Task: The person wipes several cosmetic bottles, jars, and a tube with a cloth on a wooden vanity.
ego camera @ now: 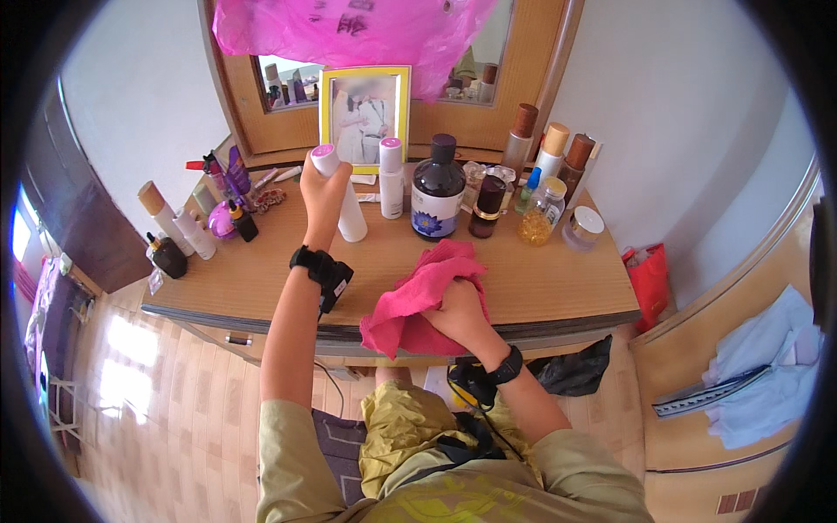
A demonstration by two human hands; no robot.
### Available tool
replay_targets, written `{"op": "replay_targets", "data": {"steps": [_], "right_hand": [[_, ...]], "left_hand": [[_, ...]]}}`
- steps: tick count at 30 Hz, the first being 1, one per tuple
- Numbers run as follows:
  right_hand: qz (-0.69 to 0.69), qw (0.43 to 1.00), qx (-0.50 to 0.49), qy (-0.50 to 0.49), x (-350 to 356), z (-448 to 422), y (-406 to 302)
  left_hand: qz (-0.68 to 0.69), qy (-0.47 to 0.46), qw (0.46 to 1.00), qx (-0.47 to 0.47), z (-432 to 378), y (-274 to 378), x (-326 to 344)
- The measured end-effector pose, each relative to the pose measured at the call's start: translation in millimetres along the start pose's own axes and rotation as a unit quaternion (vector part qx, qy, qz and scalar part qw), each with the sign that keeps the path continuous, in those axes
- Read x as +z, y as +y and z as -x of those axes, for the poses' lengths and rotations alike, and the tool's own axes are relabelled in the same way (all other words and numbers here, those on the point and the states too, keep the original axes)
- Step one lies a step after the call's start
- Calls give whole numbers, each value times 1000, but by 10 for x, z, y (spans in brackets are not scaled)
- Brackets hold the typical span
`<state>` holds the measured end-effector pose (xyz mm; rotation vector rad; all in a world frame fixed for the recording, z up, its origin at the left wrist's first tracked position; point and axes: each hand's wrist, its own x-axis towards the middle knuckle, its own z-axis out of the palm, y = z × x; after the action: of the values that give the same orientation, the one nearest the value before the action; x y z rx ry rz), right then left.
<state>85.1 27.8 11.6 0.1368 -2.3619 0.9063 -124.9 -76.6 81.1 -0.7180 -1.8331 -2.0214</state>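
My left hand (324, 199) grips a white cosmetic bottle (353, 219) with a pink-topped cap, tilted over the dressing table (274, 294). Whether its base touches the wood I cannot tell. In my right hand (461, 314) is a crumpled pink cloth (418, 307), which lies across the table's front edge. A similar white bottle (392, 186) stands upright just right of the held one. Beside that is a large dark bottle (437, 189) with a blue flower on its label. Behind the held bottle leans a yellow-framed photo (365, 121).
Several wooden-capped bottles (556, 147), a jar of golden capsules (541, 212) and a cream jar (583, 227) crowd the right side. Bottles and a purple round container (222, 221) stand at the left. Pink plastic (353, 33) covers the mirror. A red bag (647, 284) sits beyond the right edge.
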Motion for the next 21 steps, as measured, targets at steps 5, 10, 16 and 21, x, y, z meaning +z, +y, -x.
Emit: {"op": "replay_targets", "data": {"steps": [5, 10, 16, 21], "right_hand": [[184, 981, -15, -63, -218, 108, -129], [332, 936, 95, -74, -842, 409, 123], [444, 871, 206, -47, -1091, 648, 417], [319, 926, 163, -120, -563, 269, 97]], "left_hand": [[-32, 1, 999, 38, -114, -157, 323], [-73, 17, 996, 47, -157, -198, 329], [-65, 25, 993, 90, -242, -294, 505], [30, -50, 998, 25, -331, -408, 358]]}}
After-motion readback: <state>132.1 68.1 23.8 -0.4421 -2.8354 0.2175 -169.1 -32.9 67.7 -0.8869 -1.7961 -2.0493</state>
